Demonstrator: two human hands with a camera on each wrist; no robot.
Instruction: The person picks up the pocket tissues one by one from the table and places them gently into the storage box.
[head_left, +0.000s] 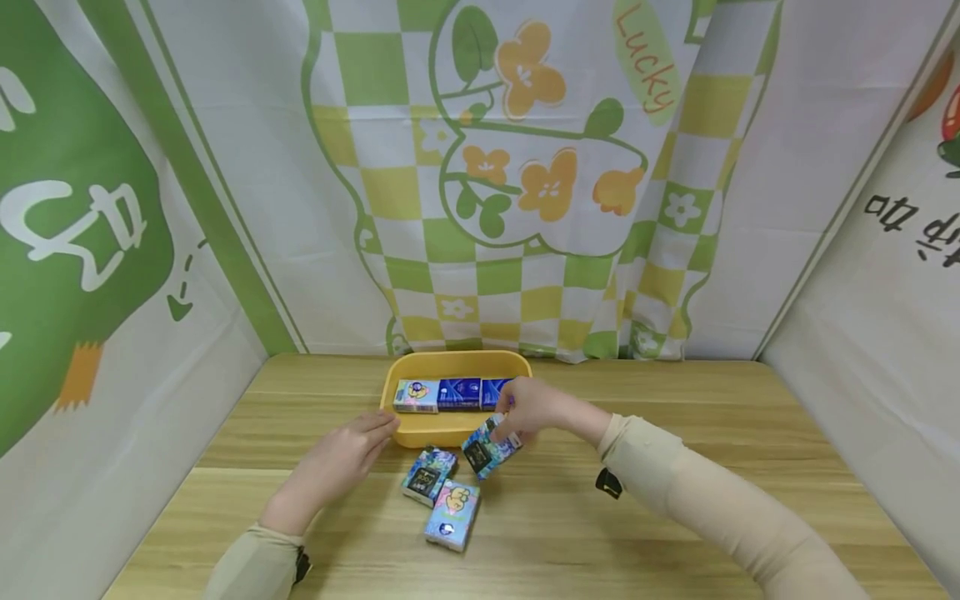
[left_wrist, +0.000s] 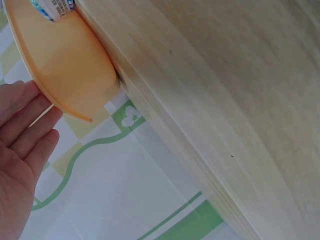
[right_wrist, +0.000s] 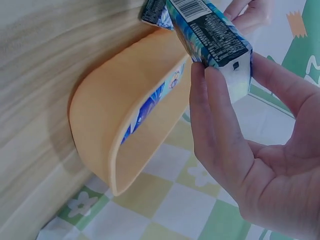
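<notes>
In the head view my right hand (head_left: pixel 525 407) pinches a blue-green patterned tissue pack (head_left: pixel 491 447) over the front right rim of a yellow basket (head_left: pixel 431 437). Thumb and fingers grip the pack's (right_wrist: pixel 220 40) sides in the right wrist view, its barcode and white end showing. My left hand (head_left: pixel 345 454) touches the basket's left rim with extended fingers (left_wrist: pixel 37 122). Inside the basket lie a light-blue tissue pack (head_left: pixel 417 396) and dark-blue packs (head_left: pixel 459 394) in a row, the rightmost partly hidden by my right hand.
In front of the basket, another blue-green tissue pack (head_left: pixel 430 475) and a light-blue one (head_left: pixel 452 515) lie touching on the wooden table (head_left: pixel 645 533). A printed curtain (head_left: pixel 517 283) hangs behind the table's back edge, with cloth walls on both sides.
</notes>
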